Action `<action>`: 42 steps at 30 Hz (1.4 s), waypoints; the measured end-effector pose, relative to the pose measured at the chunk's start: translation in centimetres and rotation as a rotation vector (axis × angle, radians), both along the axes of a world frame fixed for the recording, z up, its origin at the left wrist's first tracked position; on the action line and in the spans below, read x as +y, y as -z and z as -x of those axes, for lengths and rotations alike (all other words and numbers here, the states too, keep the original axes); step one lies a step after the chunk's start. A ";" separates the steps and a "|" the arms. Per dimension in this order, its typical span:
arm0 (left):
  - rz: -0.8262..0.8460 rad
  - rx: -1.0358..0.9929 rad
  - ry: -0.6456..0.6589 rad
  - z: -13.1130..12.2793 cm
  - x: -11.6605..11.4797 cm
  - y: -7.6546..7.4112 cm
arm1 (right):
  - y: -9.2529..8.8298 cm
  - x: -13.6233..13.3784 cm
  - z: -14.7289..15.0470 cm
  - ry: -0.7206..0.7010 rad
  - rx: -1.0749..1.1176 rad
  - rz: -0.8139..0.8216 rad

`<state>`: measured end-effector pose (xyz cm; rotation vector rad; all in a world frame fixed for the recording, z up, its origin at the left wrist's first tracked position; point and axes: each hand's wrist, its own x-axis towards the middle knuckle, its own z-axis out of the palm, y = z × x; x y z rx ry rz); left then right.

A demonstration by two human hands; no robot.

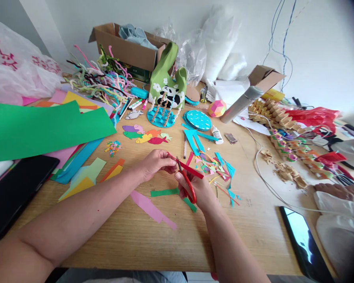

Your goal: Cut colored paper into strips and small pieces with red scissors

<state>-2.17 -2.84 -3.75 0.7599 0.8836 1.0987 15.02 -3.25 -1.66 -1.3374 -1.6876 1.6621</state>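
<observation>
My left hand pinches one end of a narrow red paper strip over the middle of the table. Red-handled scissors are in my right hand, their blades up against the strip close to my left fingertips. The strip's other end runs across above my right hand. Below lie a pink paper strip and a green paper strip, partly covered by my right hand. Cut paper fish in several colours lie farther back, left of a pile of tiny paper bits.
Colourful paper scraps lie right of my hands. Green card sheets and a dark tablet are at left. A glue bottle stands behind the scraps. At right lie a phone and a white cable.
</observation>
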 end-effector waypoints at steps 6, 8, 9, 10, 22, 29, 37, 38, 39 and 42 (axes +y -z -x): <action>0.015 0.005 -0.012 -0.1 0.0 -0.1 | 0.1 0.0 0.0 0.000 0.004 -0.018; 0.017 0.001 -0.020 -0.1 0.0 -0.1 | 0.1 0.0 0.0 0.003 -0.001 -0.015; 0.016 0.001 -0.020 -0.2 0.0 -0.1 | 0.1 0.0 0.0 0.003 -0.002 -0.015; 0.016 0.002 -0.018 -0.2 0.0 -0.1 | 0.1 0.0 0.0 0.001 -0.001 -0.016; 0.005 -0.014 0.011 0.0 0.0 -0.2 | 0.2 0.1 -0.1 0.000 0.034 -0.006; -0.004 -0.031 0.009 0.1 0.1 0.1 | 0.1 0.0 -0.1 0.003 0.035 -0.007; 0.019 -0.024 0.003 -0.1 0.0 -0.1 | 0.1 0.1 0.0 0.001 0.028 -0.018; 0.015 -0.028 0.001 -0.1 0.0 -0.1 | 0.1 0.1 0.0 0.001 0.029 -0.019; 0.012 -0.032 -0.001 -0.1 0.0 -0.1 | 0.1 0.1 0.0 0.000 0.031 -0.020; 0.010 -0.034 -0.004 0.0 0.0 0.0 | 0.2 0.0 -0.1 -0.003 0.033 -0.024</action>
